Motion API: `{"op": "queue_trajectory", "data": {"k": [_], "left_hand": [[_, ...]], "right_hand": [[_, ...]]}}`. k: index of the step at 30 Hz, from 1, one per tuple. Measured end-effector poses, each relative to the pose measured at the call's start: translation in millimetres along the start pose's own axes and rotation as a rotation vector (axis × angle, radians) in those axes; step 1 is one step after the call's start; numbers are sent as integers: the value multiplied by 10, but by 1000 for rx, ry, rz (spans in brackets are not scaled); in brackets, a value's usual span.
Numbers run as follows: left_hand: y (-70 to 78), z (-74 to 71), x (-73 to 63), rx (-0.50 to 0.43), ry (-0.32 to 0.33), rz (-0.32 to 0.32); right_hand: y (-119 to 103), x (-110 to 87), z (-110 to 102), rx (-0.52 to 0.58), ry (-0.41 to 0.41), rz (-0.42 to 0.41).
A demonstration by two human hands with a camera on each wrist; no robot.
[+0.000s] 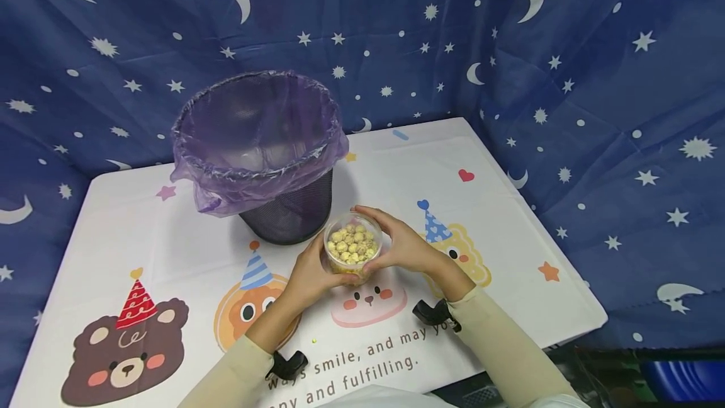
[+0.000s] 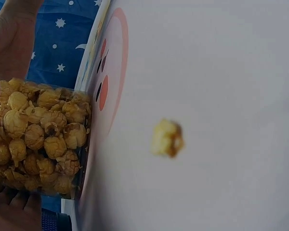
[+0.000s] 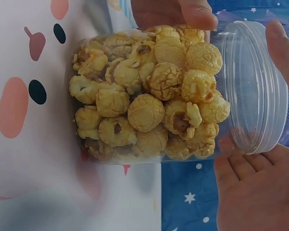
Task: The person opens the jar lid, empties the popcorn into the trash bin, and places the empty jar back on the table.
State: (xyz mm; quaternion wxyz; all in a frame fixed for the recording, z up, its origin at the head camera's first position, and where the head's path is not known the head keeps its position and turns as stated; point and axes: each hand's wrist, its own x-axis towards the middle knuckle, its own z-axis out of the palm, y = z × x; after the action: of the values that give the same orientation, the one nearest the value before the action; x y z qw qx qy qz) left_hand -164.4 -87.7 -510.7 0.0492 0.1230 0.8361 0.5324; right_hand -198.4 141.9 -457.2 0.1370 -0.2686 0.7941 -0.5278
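A clear plastic jar of yellow popcorn (image 1: 354,245) stands upright on the white tablecloth, near the middle of the table. My left hand (image 1: 313,274) holds its left side and my right hand (image 1: 404,245) holds its right side, thumbs toward me. Through the jar wall, the right wrist view shows round popcorn pieces (image 3: 146,112) filling most of it, below a clear ridged rim (image 3: 253,86). Whether a clear lid covers the mouth, I cannot tell. One loose popcorn piece (image 2: 168,138) lies on the cloth, close to my left forearm.
Behind the jar and to its left stands a black mesh wastebasket (image 1: 294,213), lined with a purple bag (image 1: 226,184) folded over its rim. The tablecloth (image 1: 198,232) carries cartoon animals and lettering. Blue curtains with moons and stars (image 1: 396,30) hang behind and to the right.
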Motion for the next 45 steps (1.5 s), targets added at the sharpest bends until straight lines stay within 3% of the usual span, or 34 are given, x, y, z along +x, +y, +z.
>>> {"op": "queue_trajectory", "data": {"k": [10, 16, 23, 28, 30, 36, 45], "left_hand": [[-10, 1, -2, 13, 8, 12], [-11, 5, 5, 4, 3, 25], [-10, 3, 11, 10, 0, 7], [-7, -3, 12, 12, 13, -5], [-4, -2, 9, 17, 15, -16], [6, -1, 5, 4, 10, -20], [-5, 12, -7, -7, 15, -1]], "right_hand": [[-58, 15, -8, -13, 9, -12], [-56, 43, -77, 42, 39, -42], [-42, 105, -354, 47, 95, -54], [-48, 189, -641, -1, 194, 26], [43, 228, -749, -29, 233, 78], [607, 382, -994, -142, 328, 195], [1081, 442, -1182, -241, 413, 381]]}}
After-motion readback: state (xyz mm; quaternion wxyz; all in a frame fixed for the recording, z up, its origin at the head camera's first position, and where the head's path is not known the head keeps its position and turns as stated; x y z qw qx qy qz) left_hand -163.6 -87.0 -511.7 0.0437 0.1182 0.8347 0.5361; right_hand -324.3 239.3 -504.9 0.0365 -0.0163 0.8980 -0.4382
